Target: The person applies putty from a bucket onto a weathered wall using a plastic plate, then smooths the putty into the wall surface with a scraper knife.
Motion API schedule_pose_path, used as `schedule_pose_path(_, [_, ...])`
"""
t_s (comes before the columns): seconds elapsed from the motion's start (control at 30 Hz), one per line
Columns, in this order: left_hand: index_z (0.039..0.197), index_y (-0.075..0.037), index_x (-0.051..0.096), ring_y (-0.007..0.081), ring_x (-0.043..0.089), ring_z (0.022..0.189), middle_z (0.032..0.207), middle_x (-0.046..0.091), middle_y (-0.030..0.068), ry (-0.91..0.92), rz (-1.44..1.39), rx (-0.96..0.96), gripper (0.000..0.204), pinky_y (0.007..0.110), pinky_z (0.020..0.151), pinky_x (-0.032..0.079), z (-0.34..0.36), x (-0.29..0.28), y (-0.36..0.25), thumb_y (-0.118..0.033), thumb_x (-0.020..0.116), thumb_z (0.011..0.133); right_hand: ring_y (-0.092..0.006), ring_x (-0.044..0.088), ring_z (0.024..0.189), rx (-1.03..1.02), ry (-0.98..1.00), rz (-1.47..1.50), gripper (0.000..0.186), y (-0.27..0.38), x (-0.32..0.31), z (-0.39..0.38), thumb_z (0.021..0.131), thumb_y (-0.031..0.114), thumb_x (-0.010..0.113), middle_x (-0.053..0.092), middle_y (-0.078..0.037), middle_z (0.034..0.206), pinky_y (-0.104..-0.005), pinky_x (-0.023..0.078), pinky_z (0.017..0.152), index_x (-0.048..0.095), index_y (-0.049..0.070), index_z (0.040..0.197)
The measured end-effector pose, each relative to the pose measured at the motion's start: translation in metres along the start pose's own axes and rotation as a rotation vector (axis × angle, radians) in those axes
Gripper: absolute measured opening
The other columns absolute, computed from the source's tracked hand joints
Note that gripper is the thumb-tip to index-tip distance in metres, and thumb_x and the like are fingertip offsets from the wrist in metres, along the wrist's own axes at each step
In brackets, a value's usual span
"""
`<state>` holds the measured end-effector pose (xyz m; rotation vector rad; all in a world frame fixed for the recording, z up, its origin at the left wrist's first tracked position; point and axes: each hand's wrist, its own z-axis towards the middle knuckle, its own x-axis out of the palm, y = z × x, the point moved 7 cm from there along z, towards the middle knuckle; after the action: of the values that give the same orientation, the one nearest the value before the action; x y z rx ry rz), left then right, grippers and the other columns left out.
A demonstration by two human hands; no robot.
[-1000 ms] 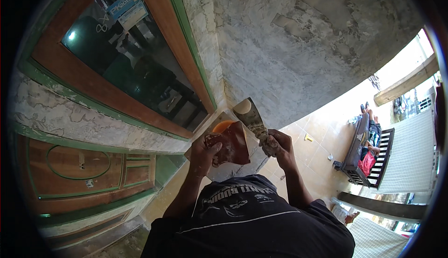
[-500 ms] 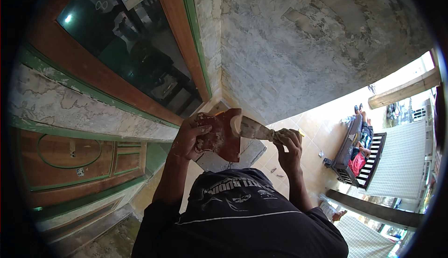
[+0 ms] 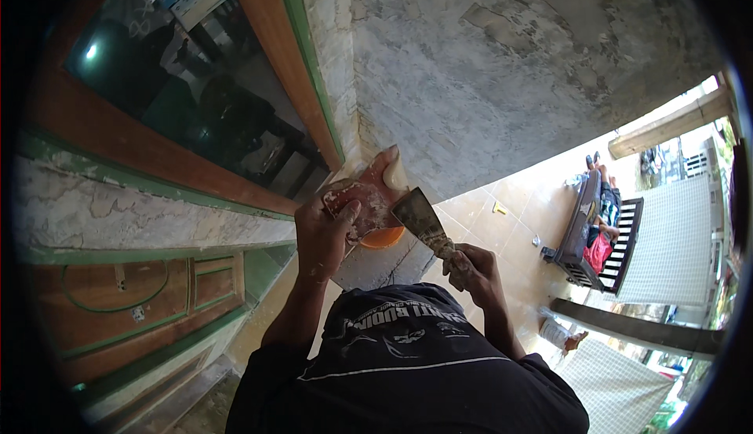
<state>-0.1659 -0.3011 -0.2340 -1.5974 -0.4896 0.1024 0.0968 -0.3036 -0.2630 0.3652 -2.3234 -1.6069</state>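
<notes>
My left hand [image 3: 320, 234] grips a reddish-brown plate [image 3: 370, 205] smeared with dried plaster, thumb across its top. A lump of cream-coloured putty [image 3: 395, 173] sits along the plate's far right edge. In my right hand [image 3: 475, 271] is a putty knife [image 3: 420, 216], fingers wrapped around its crusted handle. Its broad blade, coated with grey residue, points up and left, close beside the plate's right edge; whether they touch I cannot tell. Below the plate an orange container [image 3: 383, 238] shows in part, the rest hidden by the plate and my left hand.
A rough grey plastered wall [image 3: 471, 96] rises ahead, meeting a wood-framed window [image 3: 212, 96] at the left. Under my hands is a grey slab [image 3: 384, 265]. A person [image 3: 608, 222] lies on a dark slatted bench [image 3: 580, 230] at the right, near a post [image 3: 635, 328]. A yellow object [image 3: 500, 208] lies on the tiled floor.
The putty knife has come away from the putty and swung so its blade angles upward, my right hand lower. The plate has tilted, its putty edge now farther up; the orange container shows more.
</notes>
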Motion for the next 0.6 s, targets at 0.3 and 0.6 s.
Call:
schedule_pose_path(0.3, [0.107, 0.006, 0.061, 0.0202, 0.067, 0.084, 0.092, 0.067, 0.0175, 0.205, 0.523, 0.21, 0.022, 0.029, 0.075, 0.051, -0.012, 0.037, -0.011, -0.004, 0.058, 0.087, -0.0056, 0.041, 0.047, -0.045, 0.03, 0.27, 0.04, -0.008, 0.0, 0.024, 0.093, 0.035, 0.055, 0.054, -0.003, 0.067, -0.0202, 0.031, 0.042, 0.059, -0.004, 0.086])
schedule_pose_path(0.6, [0.102, 0.004, 0.059, 0.0179, 0.066, 0.076, 0.089, 0.066, 0.0092, 0.225, -0.017, -0.355, 0.021, 0.029, 0.07, 0.055, -0.001, 0.033, 0.054, -0.002, 0.056, 0.082, -0.008, 0.052, 0.066, -0.232, -0.076, 0.33, 0.035, -0.008, -0.012, 0.034, 0.09, 0.032, 0.058, 0.058, -0.004, 0.079, -0.0199, 0.041, 0.057, 0.055, 0.0, 0.102])
